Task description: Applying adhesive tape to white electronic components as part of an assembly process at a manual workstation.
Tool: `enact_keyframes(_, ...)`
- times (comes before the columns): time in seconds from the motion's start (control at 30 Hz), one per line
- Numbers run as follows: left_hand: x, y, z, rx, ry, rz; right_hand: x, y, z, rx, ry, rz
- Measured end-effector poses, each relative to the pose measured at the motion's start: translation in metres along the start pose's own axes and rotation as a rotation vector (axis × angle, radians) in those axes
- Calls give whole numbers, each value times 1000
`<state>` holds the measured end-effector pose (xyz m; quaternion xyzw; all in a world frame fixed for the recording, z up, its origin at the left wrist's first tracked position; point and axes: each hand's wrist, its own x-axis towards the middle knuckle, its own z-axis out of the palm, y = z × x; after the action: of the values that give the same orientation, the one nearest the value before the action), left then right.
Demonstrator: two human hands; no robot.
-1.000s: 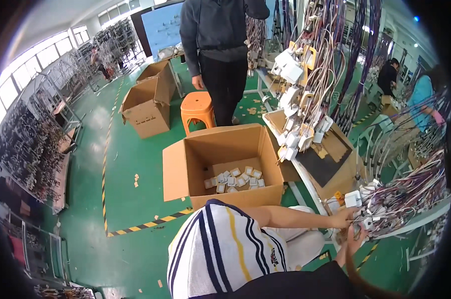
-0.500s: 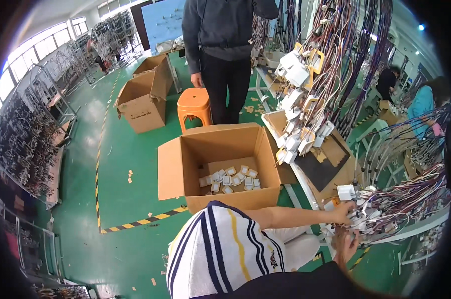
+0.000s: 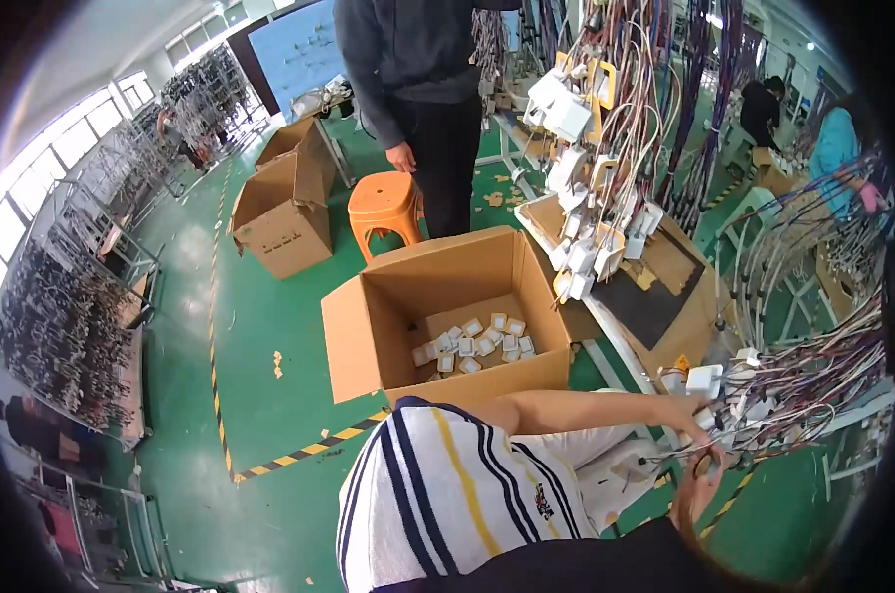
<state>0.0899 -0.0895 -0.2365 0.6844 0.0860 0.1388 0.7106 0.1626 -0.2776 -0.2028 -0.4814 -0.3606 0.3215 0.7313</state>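
My left hand (image 3: 686, 417) reaches in at the right, beside the ends of a thick bundle of thin wires (image 3: 813, 381). Its fingers are closed around something I cannot make out, near a thin wire. Just below it, my right hand (image 3: 702, 486) curls around a small round brownish thing (image 3: 704, 464), partly hidden by the fingers. Both hands are close together, nearly touching. A white boxy connector housing (image 3: 704, 381) sits among the wire ends right above my left hand. More white plugs are mixed into the bundle.
An open cardboard box (image 3: 467, 390) with several white square parts stands ahead. Behind it are an orange stool (image 3: 383, 193), another box (image 3: 284, 232) and a standing person (image 3: 413, 59). Wire bundles with white housings (image 3: 586, 168) hang over a bench (image 3: 655, 296). Other people work at far right.
The view has shifted, so the box and bench sit differently. My hands remain together by the wire ends; my right hand now shows the round brownish thing more plainly.
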Motion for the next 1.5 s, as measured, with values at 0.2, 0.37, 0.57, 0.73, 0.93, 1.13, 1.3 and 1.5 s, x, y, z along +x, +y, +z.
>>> enact_keyframes(0.2,-80,56,-24,565,498,185,-20,-10,11,94,54,63)
enact_keyframes(0.37,-117,107,-43,390,144,111,-32,-22,40,31,56,131)
enact_keyframes(0.57,-127,95,-43,612,86,289,-28,-29,57,20,-291,68)
enact_keyframes(0.73,-139,113,-30,66,-257,27,-24,-24,59,50,-248,4)
enact_keyframes(0.93,-145,108,-11,570,82,-2,-31,-37,96,-91,-164,53)
enact_keyframes(1.13,-132,88,-16,809,140,215,-8,21,49,-575,94,-31)
enact_keyframes(1.3,-141,129,-55,330,-62,-12,11,-45,75,141,-67,-186)
enact_keyframes(1.5,-155,131,-50,-146,56,176,-16,-32,31,348,-64,-102)
